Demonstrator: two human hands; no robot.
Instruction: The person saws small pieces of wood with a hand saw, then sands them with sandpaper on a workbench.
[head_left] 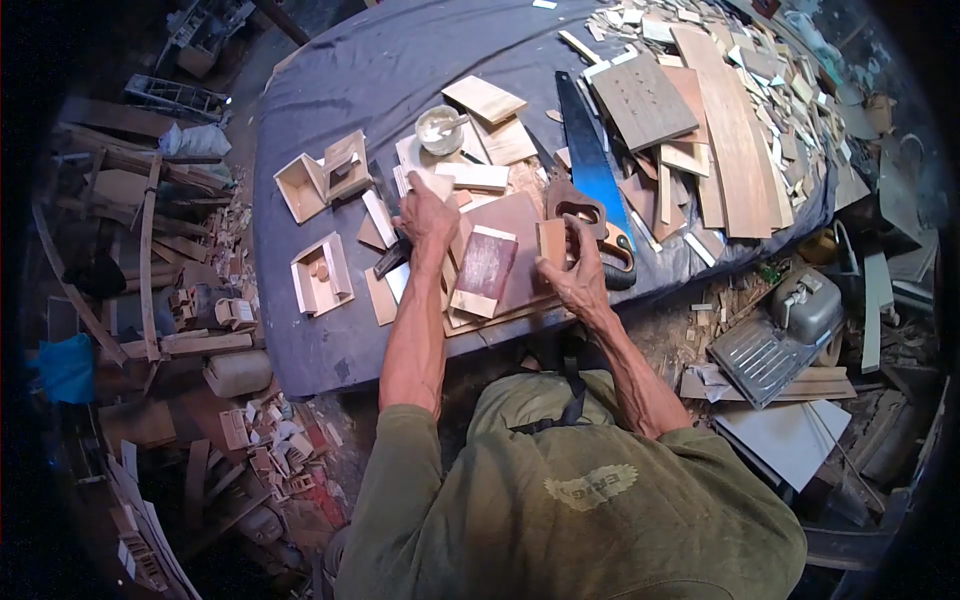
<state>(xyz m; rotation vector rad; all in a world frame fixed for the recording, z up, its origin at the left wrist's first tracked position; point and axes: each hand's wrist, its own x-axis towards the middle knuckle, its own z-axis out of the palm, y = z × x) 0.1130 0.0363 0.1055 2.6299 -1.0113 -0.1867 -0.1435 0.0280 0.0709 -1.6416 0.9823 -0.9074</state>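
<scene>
My left hand [428, 212] reaches forward over the bench and grips a small pale wood piece [433, 181] at its fingertips. My right hand [572, 272] rests on the bench and holds a small brown wood block [552, 241] upright. Between the hands lies a reddish rectangular panel with pale ends [486, 270], on top of a larger brown board [515, 222]. A small round cup of white glue [438, 129] with a stick in it stands just beyond my left hand.
A blue-bladed handsaw [592, 170] lies right of my right hand. Small open wooden boxes [320, 275] [302, 186] sit at the left of the dark cloth-covered bench [330, 90]. Planks and offcuts [730, 120] pile up at the right. Scrap wood litters the floor.
</scene>
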